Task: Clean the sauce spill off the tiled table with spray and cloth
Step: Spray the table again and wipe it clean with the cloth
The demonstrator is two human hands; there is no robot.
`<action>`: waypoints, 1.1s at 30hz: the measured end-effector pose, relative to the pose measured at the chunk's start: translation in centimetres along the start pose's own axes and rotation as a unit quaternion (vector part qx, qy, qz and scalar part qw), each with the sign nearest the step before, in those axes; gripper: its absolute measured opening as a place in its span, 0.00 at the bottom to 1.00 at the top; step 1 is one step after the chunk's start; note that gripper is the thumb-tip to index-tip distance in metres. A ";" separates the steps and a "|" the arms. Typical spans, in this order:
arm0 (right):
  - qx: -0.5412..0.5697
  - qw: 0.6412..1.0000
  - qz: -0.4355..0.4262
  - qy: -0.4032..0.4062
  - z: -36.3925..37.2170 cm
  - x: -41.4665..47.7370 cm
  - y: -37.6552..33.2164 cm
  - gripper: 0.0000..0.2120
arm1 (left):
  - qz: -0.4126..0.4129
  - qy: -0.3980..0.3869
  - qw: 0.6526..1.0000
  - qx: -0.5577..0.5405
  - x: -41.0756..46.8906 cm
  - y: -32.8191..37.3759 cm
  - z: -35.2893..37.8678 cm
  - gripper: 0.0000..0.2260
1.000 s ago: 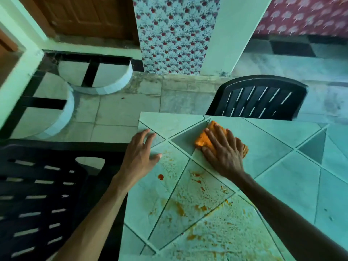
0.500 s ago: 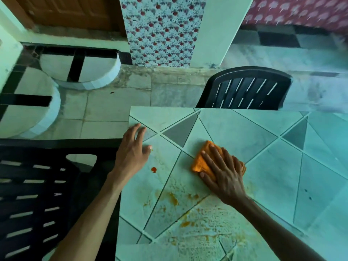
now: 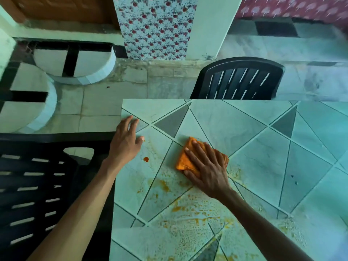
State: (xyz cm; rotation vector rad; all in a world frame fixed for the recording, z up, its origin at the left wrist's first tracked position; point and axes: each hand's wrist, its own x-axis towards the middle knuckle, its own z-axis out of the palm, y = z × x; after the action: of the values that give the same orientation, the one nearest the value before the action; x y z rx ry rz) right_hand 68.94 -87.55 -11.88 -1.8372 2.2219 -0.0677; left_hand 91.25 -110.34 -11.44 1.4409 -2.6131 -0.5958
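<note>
The right hand lies flat, fingers spread, pressing a folded orange cloth onto the glossy tiled worktop. The left hand rests open at the worktop's edge — grainy orange sauce smears the triangular tiles nearer than both hands.

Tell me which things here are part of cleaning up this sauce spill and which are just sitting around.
Part of the job:
orange cloth, pressed flat under the right hand
sauce smears
tiled table
left hand, resting at the table's edge
No spray bottle is in view.

Just around:
black chair behind the table
black chair at the left
floral panel
</note>
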 end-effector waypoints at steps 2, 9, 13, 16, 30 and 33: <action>0.001 0.999 0.053 0.005 -0.4 0.9 1.7 0.34 | 0.001 0.004 1.000 0.009 -0.3 0.2 -0.3 0.27; 0.025 0.995 0.094 0.030 -1.3 15.6 -3.6 0.35 | -0.009 0.044 0.999 0.002 -3.3 -0.3 -0.2 0.26; -0.002 0.999 0.009 0.036 -0.1 15.1 -8.5 0.34 | -0.016 0.011 1.000 0.003 -5.6 -1.1 0.8 0.31; -0.013 0.994 -0.104 0.012 -0.2 10.2 -6.7 0.34 | -0.013 0.004 1.000 -0.008 -6.8 -1.5 1.0 0.32; -0.036 0.995 -0.087 0.029 -0.1 18.0 -11.9 0.34 | -0.060 0.004 0.997 -0.046 -9.9 -2.0 2.0 0.34; -0.046 0.980 -0.195 0.002 -0.2 13.2 -9.7 0.34 | -0.065 0.009 0.996 -0.067 -10.4 -2.1 2.0 0.33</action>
State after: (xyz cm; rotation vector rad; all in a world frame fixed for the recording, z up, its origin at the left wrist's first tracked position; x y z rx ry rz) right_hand 75.94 -102.35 -11.97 -2.2989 1.8637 -0.0432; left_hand 98.10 -102.10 -13.09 1.5757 -2.4274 -0.7531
